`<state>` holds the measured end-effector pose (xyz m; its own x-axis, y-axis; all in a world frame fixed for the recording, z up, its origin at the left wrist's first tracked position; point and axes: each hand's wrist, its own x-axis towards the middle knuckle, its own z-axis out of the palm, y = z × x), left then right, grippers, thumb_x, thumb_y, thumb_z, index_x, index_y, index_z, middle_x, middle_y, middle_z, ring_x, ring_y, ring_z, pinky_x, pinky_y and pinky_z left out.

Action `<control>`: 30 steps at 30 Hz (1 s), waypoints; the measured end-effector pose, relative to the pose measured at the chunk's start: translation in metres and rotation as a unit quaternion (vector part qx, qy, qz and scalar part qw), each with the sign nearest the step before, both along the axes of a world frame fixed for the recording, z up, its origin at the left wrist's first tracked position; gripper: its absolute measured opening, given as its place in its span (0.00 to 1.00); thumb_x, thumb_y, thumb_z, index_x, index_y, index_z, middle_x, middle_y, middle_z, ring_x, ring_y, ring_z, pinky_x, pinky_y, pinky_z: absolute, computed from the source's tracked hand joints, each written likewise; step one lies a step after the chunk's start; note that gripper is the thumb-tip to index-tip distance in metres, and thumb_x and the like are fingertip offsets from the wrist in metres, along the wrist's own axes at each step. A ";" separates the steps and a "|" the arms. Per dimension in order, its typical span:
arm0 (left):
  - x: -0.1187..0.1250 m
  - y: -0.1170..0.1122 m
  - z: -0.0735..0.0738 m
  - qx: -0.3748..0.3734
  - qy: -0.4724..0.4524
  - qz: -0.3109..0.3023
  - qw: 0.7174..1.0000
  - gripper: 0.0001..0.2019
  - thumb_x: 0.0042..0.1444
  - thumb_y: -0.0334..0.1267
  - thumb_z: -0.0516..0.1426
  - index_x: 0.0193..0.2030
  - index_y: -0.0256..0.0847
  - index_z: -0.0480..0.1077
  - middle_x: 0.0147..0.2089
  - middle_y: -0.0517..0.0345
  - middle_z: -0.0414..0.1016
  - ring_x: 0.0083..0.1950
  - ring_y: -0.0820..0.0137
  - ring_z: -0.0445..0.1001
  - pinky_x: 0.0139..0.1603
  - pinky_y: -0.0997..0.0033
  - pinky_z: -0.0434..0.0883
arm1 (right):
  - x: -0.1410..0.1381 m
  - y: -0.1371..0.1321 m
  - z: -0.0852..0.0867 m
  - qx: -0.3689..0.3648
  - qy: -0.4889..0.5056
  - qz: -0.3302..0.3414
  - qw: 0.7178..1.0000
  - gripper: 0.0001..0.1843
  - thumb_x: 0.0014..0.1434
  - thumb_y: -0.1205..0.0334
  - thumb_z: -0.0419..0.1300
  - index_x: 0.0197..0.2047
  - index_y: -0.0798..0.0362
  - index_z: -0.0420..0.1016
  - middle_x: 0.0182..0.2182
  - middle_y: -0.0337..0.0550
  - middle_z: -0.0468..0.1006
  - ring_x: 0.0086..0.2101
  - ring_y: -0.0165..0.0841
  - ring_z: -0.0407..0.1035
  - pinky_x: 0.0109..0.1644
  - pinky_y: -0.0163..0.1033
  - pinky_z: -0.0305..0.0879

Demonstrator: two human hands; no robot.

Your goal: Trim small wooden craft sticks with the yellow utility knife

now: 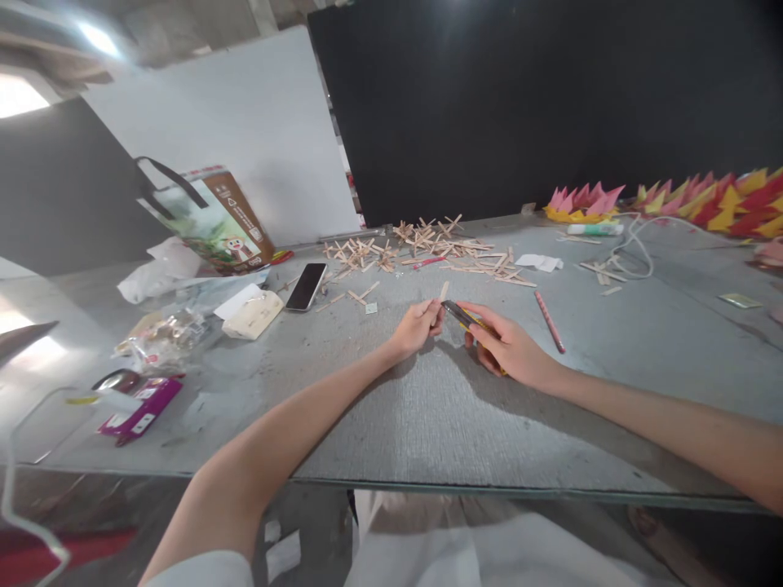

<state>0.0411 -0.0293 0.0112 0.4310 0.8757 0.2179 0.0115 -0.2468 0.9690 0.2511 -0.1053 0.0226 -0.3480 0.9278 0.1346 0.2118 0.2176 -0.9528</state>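
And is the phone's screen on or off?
Off, it seems: the phone's screen faces up from the table, dark all over with nothing lit.

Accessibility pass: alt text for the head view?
The right hand holds a utility knife close to a small wooden stick in the left hand, over a gray table. Behind lie many scattered wooden sticks, with a phone to the left and a pink pencil to the right.

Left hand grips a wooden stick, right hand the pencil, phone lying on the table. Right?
One slip: the right hand holds a box cutter, as the head view shows; the pencil lies on the table. The left hand does grip a wooden stick, and the phone lies there too.
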 end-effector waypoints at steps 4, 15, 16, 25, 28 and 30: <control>0.000 0.000 0.004 -0.012 -0.004 -0.010 1.000 0.25 0.69 0.60 0.52 0.30 0.42 0.61 0.20 0.67 0.56 0.22 0.76 0.55 0.27 0.74 0.56 | 0.001 0.004 -0.001 -0.022 0.027 0.016 0.999 0.31 0.75 0.48 0.53 0.76 0.46 0.58 0.37 0.38 0.75 0.17 0.23 0.63 0.16 0.32 0.57; 0.002 -0.003 0.003 -0.067 -0.050 -0.033 0.996 0.21 0.71 0.56 0.51 0.31 0.43 0.60 0.18 0.68 0.53 0.21 0.75 0.50 0.27 0.75 0.52 | 0.003 0.008 -0.003 -0.024 0.043 0.032 0.998 0.30 0.74 0.48 0.53 0.75 0.45 0.58 0.35 0.37 0.75 0.17 0.24 0.63 0.16 0.31 0.58; 0.002 -0.003 0.002 -0.071 -0.057 -0.031 0.995 0.21 0.70 0.56 0.51 0.32 0.43 0.61 0.19 0.68 0.53 0.21 0.75 0.50 0.27 0.75 0.52 | 0.003 0.008 -0.004 -0.019 0.039 0.029 0.999 0.30 0.75 0.48 0.53 0.75 0.45 0.58 0.36 0.37 0.76 0.17 0.24 0.63 0.16 0.31 0.58; 0.004 -0.004 0.002 -0.104 -0.078 -0.036 0.991 0.22 0.69 0.57 0.53 0.32 0.42 0.61 0.19 0.68 0.54 0.20 0.77 0.49 0.25 0.77 0.50 | 0.002 0.007 0.001 -0.021 0.044 0.029 0.998 0.31 0.74 0.48 0.54 0.75 0.46 0.58 0.35 0.36 0.75 0.17 0.24 0.63 0.16 0.31 0.59; 0.004 -0.007 0.005 -0.108 -0.074 -0.033 0.991 0.21 0.70 0.57 0.54 0.33 0.42 0.61 0.20 0.68 0.55 0.21 0.77 0.50 0.24 0.77 0.50 | 0.002 0.007 0.000 -0.023 0.044 0.024 0.998 0.31 0.74 0.47 0.54 0.75 0.46 0.58 0.35 0.36 0.75 0.17 0.24 0.63 0.15 0.31 0.58; 0.004 -0.007 0.006 -0.112 -0.075 -0.039 0.990 0.21 0.70 0.56 0.54 0.33 0.42 0.61 0.20 0.68 0.55 0.21 0.77 0.50 0.24 0.78 0.50 | 0.002 0.008 -0.001 -0.024 0.043 0.024 0.999 0.32 0.74 0.47 0.54 0.76 0.46 0.58 0.35 0.37 0.75 0.17 0.24 0.63 0.15 0.31 0.57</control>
<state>0.0448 -0.0366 0.0173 0.4760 0.8749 0.0891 -0.1466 -0.0209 0.9890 0.2530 -0.0974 0.0216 -0.3805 0.9166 0.1225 0.1191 0.1800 -0.9764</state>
